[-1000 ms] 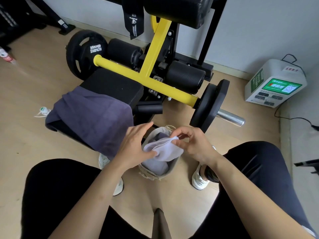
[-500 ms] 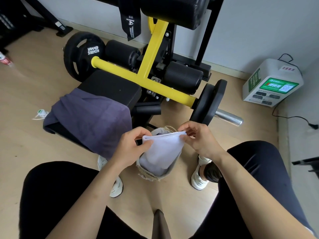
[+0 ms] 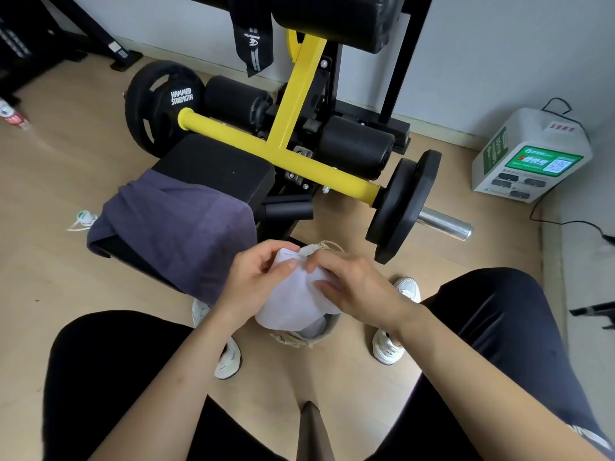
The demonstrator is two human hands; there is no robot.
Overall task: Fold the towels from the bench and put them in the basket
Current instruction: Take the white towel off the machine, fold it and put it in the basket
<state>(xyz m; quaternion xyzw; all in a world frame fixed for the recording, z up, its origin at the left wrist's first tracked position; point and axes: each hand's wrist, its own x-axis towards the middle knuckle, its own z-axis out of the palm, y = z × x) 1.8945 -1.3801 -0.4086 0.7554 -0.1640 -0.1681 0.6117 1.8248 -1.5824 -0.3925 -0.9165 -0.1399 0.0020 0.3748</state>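
Observation:
A small white towel [image 3: 293,304] is bunched between both hands just above the beige fabric basket [image 3: 307,341] on the floor between my feet. My left hand [image 3: 256,281] grips the towel's left side with thumb and curled fingers. My right hand [image 3: 352,287] lies over its right side, fingers bent onto the cloth and pinching its top edge. The towel hides most of the basket's opening. A dark purple towel [image 3: 176,224] lies draped over the end of the black bench pad [image 3: 216,168], left of my hands.
The yellow bar [image 3: 266,148] of the weight machine carries black plates [image 3: 402,204], its steel end jutting right at basket height. A white charging box [image 3: 532,154] with a cable stands by the wall at right. My knees flank the basket.
Half a second ago the white towel was stretched flat between my hands; they have since come together and folded it into a bundle over the basket.

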